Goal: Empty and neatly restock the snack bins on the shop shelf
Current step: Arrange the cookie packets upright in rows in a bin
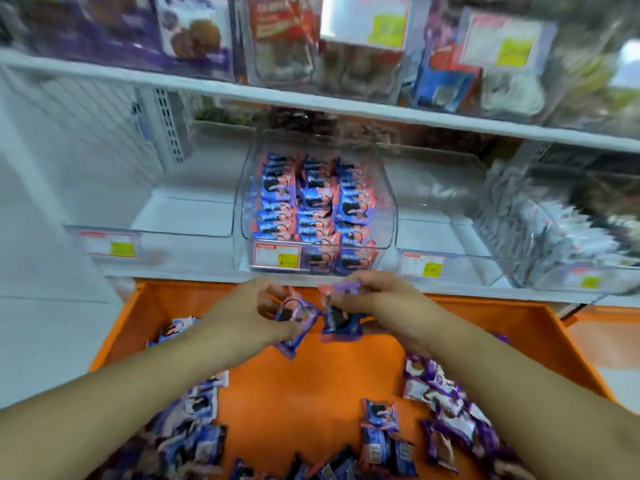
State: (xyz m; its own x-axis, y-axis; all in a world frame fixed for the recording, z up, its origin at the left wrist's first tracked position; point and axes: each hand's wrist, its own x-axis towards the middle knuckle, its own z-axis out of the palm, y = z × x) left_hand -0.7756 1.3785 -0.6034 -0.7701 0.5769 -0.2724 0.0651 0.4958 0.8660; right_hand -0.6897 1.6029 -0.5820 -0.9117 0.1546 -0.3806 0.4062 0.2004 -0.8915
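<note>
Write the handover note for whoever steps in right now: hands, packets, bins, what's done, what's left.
Left hand: holds one snack packet in its grip.
Right hand: holds another packet.
Both are above the orange tray, just in front of the shelf.
Done: the middle bin is largely restocked with neat rows of blue-and-pink packets.
Left: loose packets still lie in the tray, blue ones on the left and purple ones on the right. The bin to the left and the bin to the right of the middle one look empty.

Open-topped middle bin (313,252) nearly packed with snack packets (313,202); upper shelf edge (311,98) close overhead.
</note>
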